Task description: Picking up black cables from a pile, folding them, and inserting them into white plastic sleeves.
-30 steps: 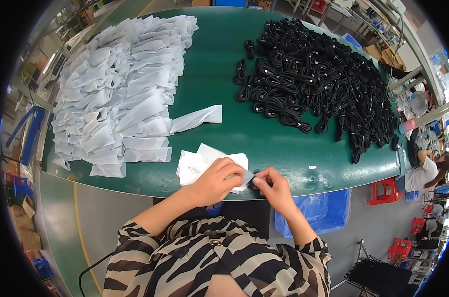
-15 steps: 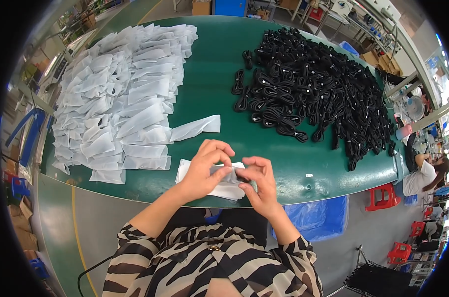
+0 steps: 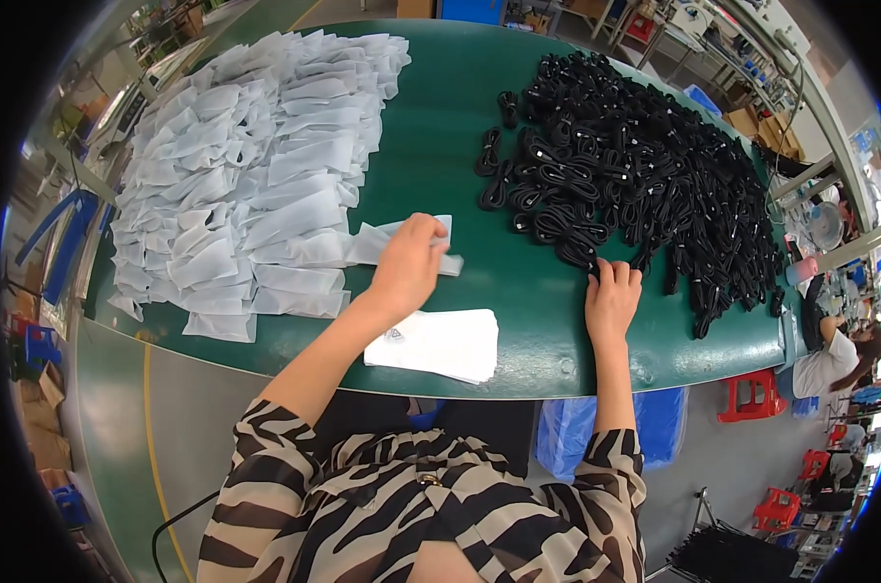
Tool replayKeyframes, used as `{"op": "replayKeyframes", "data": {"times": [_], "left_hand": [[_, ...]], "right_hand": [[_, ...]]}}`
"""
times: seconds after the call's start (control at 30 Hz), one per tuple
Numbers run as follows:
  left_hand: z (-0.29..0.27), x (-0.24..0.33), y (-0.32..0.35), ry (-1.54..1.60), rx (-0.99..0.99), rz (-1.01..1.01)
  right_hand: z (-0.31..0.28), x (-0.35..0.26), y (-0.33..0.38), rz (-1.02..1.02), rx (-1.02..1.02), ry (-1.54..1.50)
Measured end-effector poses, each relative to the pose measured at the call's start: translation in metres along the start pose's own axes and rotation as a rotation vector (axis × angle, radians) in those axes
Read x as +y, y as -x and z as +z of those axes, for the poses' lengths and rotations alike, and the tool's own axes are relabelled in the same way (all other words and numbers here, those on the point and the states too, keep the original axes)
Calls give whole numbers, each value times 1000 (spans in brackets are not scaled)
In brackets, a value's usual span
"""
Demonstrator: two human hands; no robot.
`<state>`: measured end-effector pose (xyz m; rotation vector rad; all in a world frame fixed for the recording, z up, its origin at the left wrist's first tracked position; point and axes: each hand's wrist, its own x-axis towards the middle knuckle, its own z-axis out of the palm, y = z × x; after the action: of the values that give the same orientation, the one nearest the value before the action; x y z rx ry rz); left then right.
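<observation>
My left hand (image 3: 409, 267) is closed on a narrow translucent plastic bag (image 3: 449, 265), whose end sticks out right of my fingers. It is over another bag at the right edge of a large pile of such bags (image 3: 294, 165). My right hand (image 3: 613, 299) reaches the near edge of a heap of coiled black cables (image 3: 644, 165). Its fingertips pinch the end of one black coiled cable (image 3: 592, 269), partly hidden by them. Between my forearms, a stack of white paper slips (image 3: 440, 345) lies by the table's near edge.
The green table (image 3: 440, 126) has a curved-looking near edge. Below it stands a blue bin (image 3: 659, 428) with a plastic liner. Red stools (image 3: 751, 396) and a seated person (image 3: 829, 360) are off to the right. Blue metal parts (image 3: 66, 243) stand at the left.
My hands have parted from over the paper stack, where they held a greyish bag together. The left moved up toward the bag pile, the right across to the cables. The whole stack now shows.
</observation>
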<state>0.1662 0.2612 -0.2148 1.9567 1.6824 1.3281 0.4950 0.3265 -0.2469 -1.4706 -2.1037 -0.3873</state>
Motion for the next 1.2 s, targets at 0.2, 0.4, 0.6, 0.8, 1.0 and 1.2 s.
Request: {"op": "replayKeyframes", "data": {"times": [0.2, 0.4, 0.6, 0.8, 1.0, 1.2], "left_hand": [[0, 49, 53, 60, -246, 272], [18, 47, 86, 44, -419, 270], [22, 41, 85, 233, -304, 89], [21, 45, 84, 319, -323, -66], [17, 52, 80, 281, -306, 156], [6, 67, 67, 213, -280, 323]], "right_hand": [[-9, -13, 24, 8, -38, -65], [-41, -49, 56, 155, -123, -443], [-86, -75, 87, -23, -253, -559], [-103, -86, 87, -202, -250, -473], [-94, -83, 85, -69, -502, -702], [-91, -95, 67, 529, -763, -1194]]}}
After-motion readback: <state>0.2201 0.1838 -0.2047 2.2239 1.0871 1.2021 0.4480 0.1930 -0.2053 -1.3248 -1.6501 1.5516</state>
